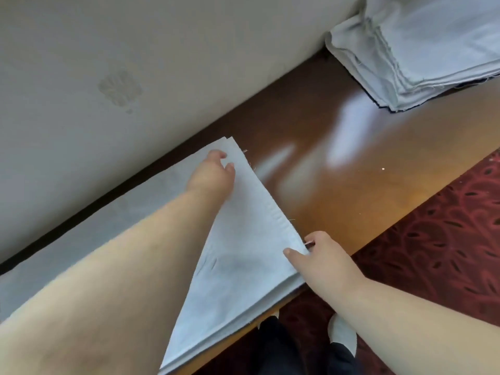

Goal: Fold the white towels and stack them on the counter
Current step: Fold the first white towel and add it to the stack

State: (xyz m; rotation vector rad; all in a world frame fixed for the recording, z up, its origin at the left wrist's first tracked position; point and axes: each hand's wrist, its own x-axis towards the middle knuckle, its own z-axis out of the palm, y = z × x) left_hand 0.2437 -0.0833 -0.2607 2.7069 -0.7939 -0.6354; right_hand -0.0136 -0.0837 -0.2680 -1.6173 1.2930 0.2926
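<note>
A white towel (243, 255) lies flat on the brown tabletop (351, 163), at about 7 o'clock in the view. It has more than one layer, and its near edge lines up with the edge of the tabletop. The left hand (212, 171) rests on the far corner of the towel with its fingers curled down onto the cloth. The fingertips are hard to see, so I cannot tell if they pinch the cloth or just press it. The right hand (318, 253) pinches the near corner of the towel between thumb and fingers. The left arm covers much of the towel's left part.

At 1 o'clock sits a stack of folded towels (422, 55), well apart from the hands and cut off by the top and right edges. It touches the pale wall (135, 63) behind the tabletop. The tabletop is shiny and shows bright spots of light. At 4 o'clock is a dark red carpet (446, 239) with a swirly pattern. At 6 o'clock, dark trousers and a white shoe (342, 334) peek out below.
</note>
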